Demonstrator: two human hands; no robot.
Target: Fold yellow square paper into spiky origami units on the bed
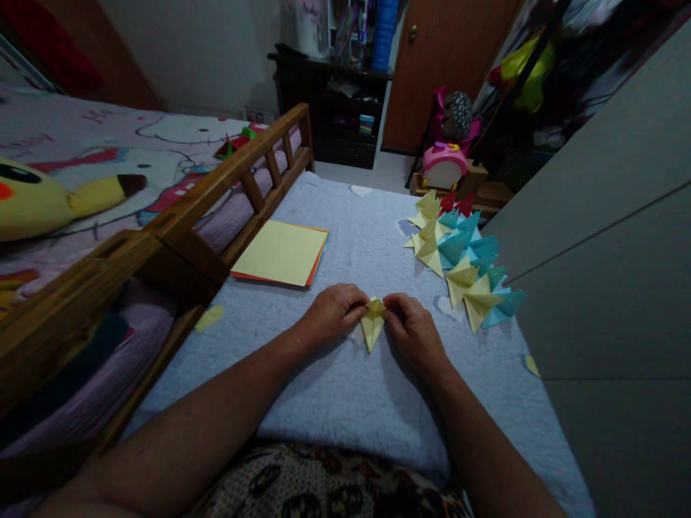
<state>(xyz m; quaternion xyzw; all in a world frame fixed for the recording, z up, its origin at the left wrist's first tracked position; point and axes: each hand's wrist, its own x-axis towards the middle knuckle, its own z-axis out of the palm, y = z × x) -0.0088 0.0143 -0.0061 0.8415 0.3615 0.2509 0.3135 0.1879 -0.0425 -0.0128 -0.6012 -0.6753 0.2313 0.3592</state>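
Fingertips of the left hand (339, 309) and right hand (414, 329) pinch opposite upper edges of a small pale-yellow kite-shaped folded paper (372, 331) — right of, and nearer the wearer than, the square stack of coloured paper sheets (281, 252). Uneven pulling could skew its creases — or loosened pinching let layers spring apart.

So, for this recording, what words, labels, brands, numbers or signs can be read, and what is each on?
"Kitty", probably: blurred red lettering on the pink-and-white patterned bedsheet.
Second red lettering on that bedsheet: seems to start with "H"; the rest is too blurred to read.
Clear plastic bottle on the dark wooden cabinet: any label is too small to read.
Folded pale-yellow paper piece: no text visible.
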